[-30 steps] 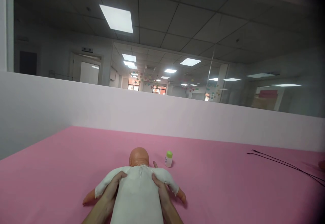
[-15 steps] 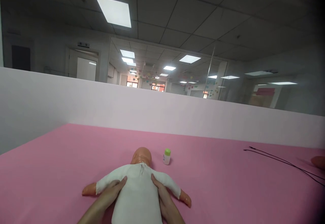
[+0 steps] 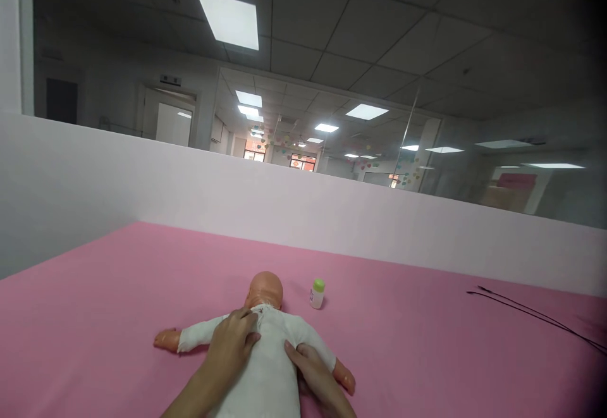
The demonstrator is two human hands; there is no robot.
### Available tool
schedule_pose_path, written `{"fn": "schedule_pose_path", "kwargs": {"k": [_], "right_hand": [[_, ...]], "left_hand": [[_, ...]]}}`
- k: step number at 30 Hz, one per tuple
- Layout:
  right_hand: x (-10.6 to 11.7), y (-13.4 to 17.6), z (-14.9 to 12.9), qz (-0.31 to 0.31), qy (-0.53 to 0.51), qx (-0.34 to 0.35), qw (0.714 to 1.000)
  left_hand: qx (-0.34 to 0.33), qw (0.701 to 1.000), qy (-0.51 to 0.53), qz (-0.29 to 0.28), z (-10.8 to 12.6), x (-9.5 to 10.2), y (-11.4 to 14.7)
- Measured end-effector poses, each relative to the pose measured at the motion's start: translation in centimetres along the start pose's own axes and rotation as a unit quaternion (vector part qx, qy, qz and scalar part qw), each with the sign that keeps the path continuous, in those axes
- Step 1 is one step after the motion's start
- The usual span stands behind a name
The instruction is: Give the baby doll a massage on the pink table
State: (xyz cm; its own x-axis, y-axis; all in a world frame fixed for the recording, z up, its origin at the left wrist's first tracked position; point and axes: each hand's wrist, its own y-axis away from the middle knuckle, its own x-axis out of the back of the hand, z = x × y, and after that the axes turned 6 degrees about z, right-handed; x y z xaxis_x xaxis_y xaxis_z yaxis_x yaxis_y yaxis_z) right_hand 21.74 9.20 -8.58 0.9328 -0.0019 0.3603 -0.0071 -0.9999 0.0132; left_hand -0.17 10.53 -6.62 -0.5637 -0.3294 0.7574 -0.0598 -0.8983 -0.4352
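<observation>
A baby doll [image 3: 268,355] with a white cloth body lies on the pink surface, the back of its bald head towards me and its arms spread to both sides. Across the doll's upper left back lies my left hand [image 3: 234,342], fingers bent near the neck seam and thumb apart from them. My right hand [image 3: 313,364] grips the doll's right side below the arm, thumb on the back and other fingers mostly hidden beneath. Just right of the doll's head stands a small white bottle [image 3: 317,296] with a green cap.
Two thin black cords [image 3: 531,315] lie on the pink surface [image 3: 403,329] at the right. A low white wall [image 3: 237,196] borders the far side, with a large glass pane or mirror [image 3: 303,89] above it.
My left hand has moved from the doll's left side up onto its upper back. My right hand keeps its place at the right side. The view has shifted slightly.
</observation>
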Motion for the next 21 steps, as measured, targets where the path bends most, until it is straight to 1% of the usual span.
{"fn": "schedule_pose_path", "kwargs": {"k": [2, 4, 5, 7, 10, 12, 14, 17, 19, 21], "right_hand": [[1.0, -0.3, -0.7, 0.003, 0.095, 0.01, 0.995], [1.6, -0.4, -1.5, 0.047, 0.179, 0.063, 0.981], [1.5, -0.4, -2.0, 0.073, 0.199, 0.099, 0.972], [1.0, -0.5, -2.7, 0.1, 0.206, 0.163, 0.96], [-0.8, -1.2, -3.3, 0.104, 0.223, 0.228, 0.942], [-2.0, -1.9, -3.4, 0.11, 0.264, 0.233, 0.929], [-3.1, -2.7, -3.4, 0.123, 0.316, 0.217, 0.915], [-4.4, -3.7, -2.9, 0.12, 0.378, 0.187, 0.899], [-4.9, -4.0, -2.4, 0.113, 0.403, 0.191, 0.888], [-4.9, -4.2, -2.1, 0.111, 0.418, 0.201, 0.879]], "left_hand": [[0.034, 0.999, -0.01, -0.025, -0.3, -0.3, -0.1], [0.049, 0.998, -0.012, -0.039, -0.4, -0.4, -0.2], [0.048, 0.998, -0.007, -0.039, -0.4, -0.6, -0.2], [0.032, 0.999, 0.015, -0.024, -0.6, -1.1, 0.0], [0.007, 0.998, 0.058, 0.013, -1.2, -2.3, 0.2], [0.003, 0.998, 0.06, 0.027, -1.5, -3.0, 0.2], [0.016, 0.999, 0.034, 0.018, -1.6, -3.4, 0.0], [0.053, 0.998, -0.026, -0.026, -1.3, -3.4, -0.8], [0.066, 0.995, -0.053, -0.055, -1.0, -3.1, -1.7], [0.065, 0.993, -0.062, -0.076, -0.6, -2.8, -2.5]]}}
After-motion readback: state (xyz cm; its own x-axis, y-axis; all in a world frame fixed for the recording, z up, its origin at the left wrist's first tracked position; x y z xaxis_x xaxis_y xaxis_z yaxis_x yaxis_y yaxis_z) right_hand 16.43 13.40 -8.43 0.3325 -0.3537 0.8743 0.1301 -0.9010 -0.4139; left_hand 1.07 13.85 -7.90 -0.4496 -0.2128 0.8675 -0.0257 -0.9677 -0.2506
